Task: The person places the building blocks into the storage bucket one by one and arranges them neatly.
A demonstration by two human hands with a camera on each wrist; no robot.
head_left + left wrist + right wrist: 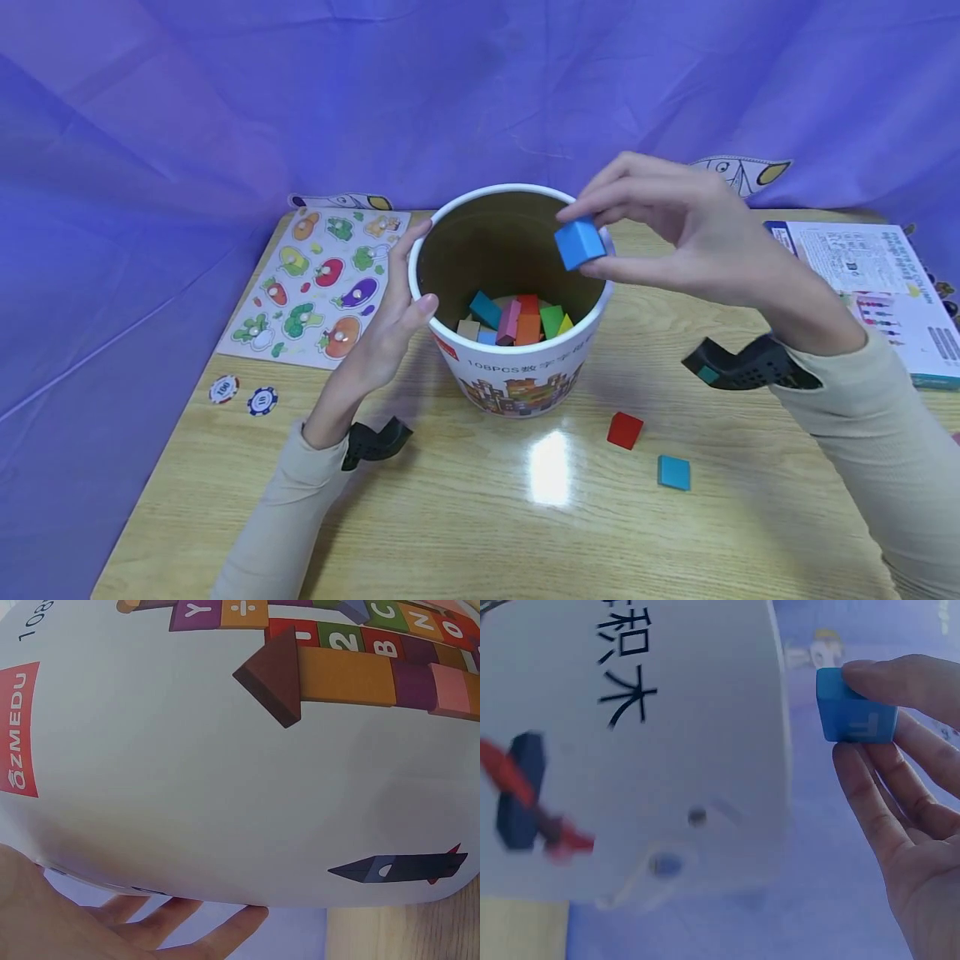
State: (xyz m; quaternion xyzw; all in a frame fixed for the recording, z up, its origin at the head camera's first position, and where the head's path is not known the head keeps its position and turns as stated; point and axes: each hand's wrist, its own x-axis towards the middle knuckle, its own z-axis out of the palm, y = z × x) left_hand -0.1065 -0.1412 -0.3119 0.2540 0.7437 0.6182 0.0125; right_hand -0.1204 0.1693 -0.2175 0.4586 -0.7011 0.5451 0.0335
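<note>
A white printed bucket (525, 375) stands upright on the table, with several coloured wooden blocks (528, 327) at its bottom. My left hand (382, 342) rests against the bucket's left side, its fingers fairly straight and the thumb tip at the rim. In the left wrist view, the fingers (225, 930) lie along the bucket's outer wall. My right hand (690, 225) pinches a blue cube (579, 242) between thumb and fingertips, over the right part of the rim. A pale mark shows on one face of the blue cube (859, 712) in the right wrist view.
A red block (625, 430) and a flat blue block (674, 472) lie in front of the bucket, to the right. A vegetable-picture board (300, 283) and two poker chips (262, 401) are at left. At right lies a printed box (885, 292). A purple curtain (480, 100) hangs behind.
</note>
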